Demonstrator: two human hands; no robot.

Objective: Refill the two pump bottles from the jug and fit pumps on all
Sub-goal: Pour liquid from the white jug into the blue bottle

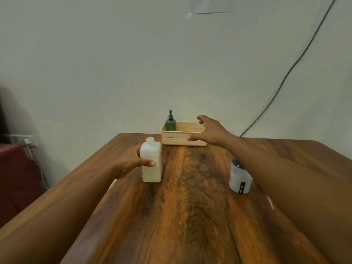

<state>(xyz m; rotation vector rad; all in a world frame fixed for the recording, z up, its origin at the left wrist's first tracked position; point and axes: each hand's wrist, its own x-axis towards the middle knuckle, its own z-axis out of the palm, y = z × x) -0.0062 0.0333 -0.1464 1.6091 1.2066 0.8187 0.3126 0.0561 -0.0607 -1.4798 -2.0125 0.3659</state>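
Observation:
A white square jug with a capped neck stands on the wooden table, left of centre. My left hand grips its left side, thumb across the front. A dark green pump bottle with its pump fitted stands in the left end of a beige perforated basket at the table's far edge. My right hand hovers over the basket's right end with fingers spread, holding nothing. A white bottle with a dark top and a black label stands at the right, beside my right forearm.
The table's far edge meets a pale wall. A black cable runs down the wall at the right. To the left of the table stands dark red furniture with a socket and a white cord.

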